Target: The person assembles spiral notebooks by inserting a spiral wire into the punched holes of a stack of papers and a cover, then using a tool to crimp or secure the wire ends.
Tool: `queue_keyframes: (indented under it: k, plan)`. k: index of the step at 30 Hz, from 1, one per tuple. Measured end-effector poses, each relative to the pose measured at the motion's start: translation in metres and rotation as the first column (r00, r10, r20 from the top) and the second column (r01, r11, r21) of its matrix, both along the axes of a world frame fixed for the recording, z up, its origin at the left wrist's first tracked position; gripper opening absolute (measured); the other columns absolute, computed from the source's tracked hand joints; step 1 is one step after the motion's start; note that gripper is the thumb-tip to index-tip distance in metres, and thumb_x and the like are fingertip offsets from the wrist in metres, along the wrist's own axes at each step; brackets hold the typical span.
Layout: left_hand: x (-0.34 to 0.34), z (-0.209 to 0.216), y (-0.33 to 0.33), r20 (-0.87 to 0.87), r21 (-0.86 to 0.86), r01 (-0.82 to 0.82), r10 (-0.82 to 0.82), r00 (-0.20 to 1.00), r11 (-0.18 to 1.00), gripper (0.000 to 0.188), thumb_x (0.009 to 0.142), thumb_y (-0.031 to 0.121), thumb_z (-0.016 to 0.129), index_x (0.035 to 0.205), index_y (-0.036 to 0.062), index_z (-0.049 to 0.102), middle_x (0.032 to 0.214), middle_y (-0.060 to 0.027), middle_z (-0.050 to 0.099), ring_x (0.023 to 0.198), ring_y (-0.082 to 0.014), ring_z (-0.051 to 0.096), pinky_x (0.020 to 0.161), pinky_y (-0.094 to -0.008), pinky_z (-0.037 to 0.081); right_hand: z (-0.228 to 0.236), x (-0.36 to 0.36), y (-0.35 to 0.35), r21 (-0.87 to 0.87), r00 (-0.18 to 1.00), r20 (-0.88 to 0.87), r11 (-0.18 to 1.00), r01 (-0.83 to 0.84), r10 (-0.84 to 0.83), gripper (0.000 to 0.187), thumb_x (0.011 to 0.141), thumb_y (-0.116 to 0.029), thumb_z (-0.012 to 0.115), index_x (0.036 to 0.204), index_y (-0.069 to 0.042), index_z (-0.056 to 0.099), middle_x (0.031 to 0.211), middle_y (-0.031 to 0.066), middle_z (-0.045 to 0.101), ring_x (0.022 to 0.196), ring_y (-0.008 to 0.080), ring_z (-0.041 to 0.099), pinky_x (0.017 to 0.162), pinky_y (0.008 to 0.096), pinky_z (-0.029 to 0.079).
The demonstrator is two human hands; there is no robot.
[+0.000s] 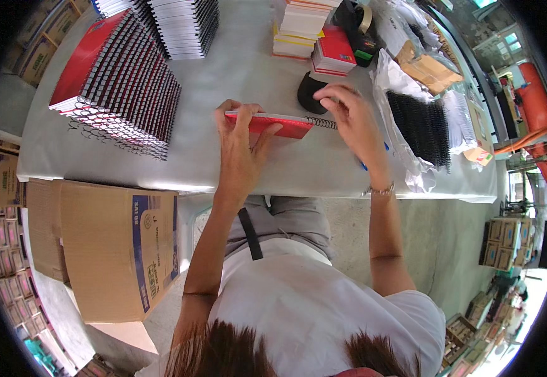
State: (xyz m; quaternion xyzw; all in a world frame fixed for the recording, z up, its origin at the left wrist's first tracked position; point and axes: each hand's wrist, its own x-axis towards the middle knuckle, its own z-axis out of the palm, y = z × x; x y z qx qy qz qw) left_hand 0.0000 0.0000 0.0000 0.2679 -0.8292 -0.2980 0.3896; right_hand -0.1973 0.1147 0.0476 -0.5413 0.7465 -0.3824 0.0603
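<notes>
My left hand [241, 129] grips a red-covered notebook [295, 128] held nearly edge-on above the near part of the table, thumb in front and fingers behind. From the notebook's right end sticks out a black spiral coil [324, 122], which runs up to my right hand [352, 116]. The fingers of that hand are curled in, with the coil's end at its inner side; the exact contact is partly hidden. Just beyond the right fingertips stands a black curved piece [310, 91]. Blue pen-like objects [362, 165] lie partly hidden under my right wrist.
Spiral-bound red notebooks [126, 88] stand stacked at the left, with more bound books [182, 28] behind. Unbound stacks [302, 28] and a black tape dispenser [362, 44] are at the back. Black coils [418, 129] lie on plastic at right. A cardboard box [107, 245] sits left of me.
</notes>
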Motion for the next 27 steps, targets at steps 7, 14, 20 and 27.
queue_keyframes:
  k: [7,14,20,27]
  plan:
    - [0.006,0.011,-0.001,-0.021,0.070,0.022,-0.020,1.000,0.997,0.043,0.084,0.022,0.081,0.114,0.0027,0.057,0.111,-0.0152,0.053,0.111,-0.0327,0.049,0.095,-0.0432,0.042,-0.038,-0.028,-0.023,-0.003,0.987,-0.131,0.996,-0.094,0.093,0.022,0.086,-0.014,0.074,0.100,0.002,0.068,0.089,0.0191,0.069,0.076,0.0368,0.063,0.072,0.0397,0.049]
    - [0.005,0.000,-0.002,-0.117,0.109,0.017,-0.004,0.993,0.994,0.046,0.082,0.022,0.083,0.116,0.0046,0.057,0.113,-0.0118,0.052,0.106,-0.0284,0.051,0.092,-0.0406,0.044,-0.009,-0.020,-0.016,0.072,0.999,0.038,0.997,0.010,-0.013,0.029,0.087,-0.014,0.074,0.107,0.003,0.060,0.094,0.0209,0.067,0.083,0.0388,0.066,0.075,0.0410,0.051]
    - [0.000,-0.007,-0.003,-0.158,0.127,0.063,-0.043,0.987,0.990,0.045,0.083,0.022,0.083,0.116,0.0057,0.057,0.113,-0.0103,0.051,0.104,-0.0245,0.052,0.088,-0.0367,0.046,-0.067,-0.066,-0.009,-0.162,0.981,-0.025,0.968,-0.194,0.192,0.034,0.093,-0.017,0.070,0.119,0.001,0.057,0.099,0.0175,0.064,0.086,0.0257,0.064,0.077,0.0360,0.050]
    - [0.004,-0.010,-0.006,-0.175,0.153,0.089,-0.062,0.983,0.984,0.045,0.084,0.022,0.082,0.115,0.0036,0.056,0.112,-0.0114,0.049,0.102,-0.0253,0.053,0.090,-0.0367,0.046,-0.032,-0.035,-0.019,-0.178,0.994,-0.092,0.981,-0.074,0.059,0.031,0.101,-0.024,0.060,0.113,0.004,0.058,0.091,0.0222,0.064,0.080,0.0339,0.064,0.075,0.0409,0.047]
